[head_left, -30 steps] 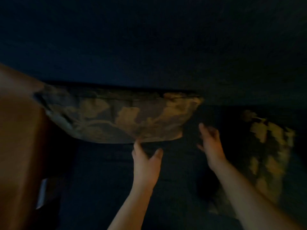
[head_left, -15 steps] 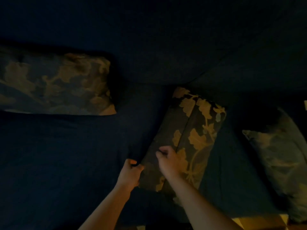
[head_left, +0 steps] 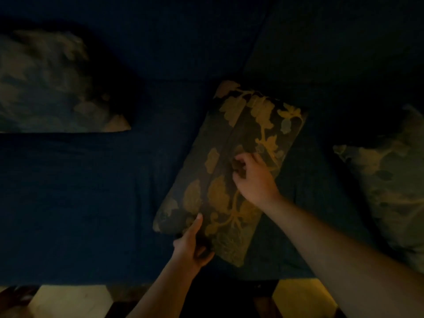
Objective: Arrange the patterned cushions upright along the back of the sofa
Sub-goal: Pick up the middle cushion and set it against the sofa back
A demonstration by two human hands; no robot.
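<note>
Here, a big dark blue sofa (head_left: 96,203), soft and flat across the seat. Leaned against its back at far left, a blurry leafy cushion (head_left: 52,88); another (head_left: 394,184) at far right. Lay flat on the seat between them, a long cushion with gold leaves (head_left: 220,180), slanted from near-left to far-right. Closed around its near corner, the left hand (head_left: 190,246), thumb on top. Pinched its middle fabric with bent fingers, the right hand (head_left: 254,177).
</note>
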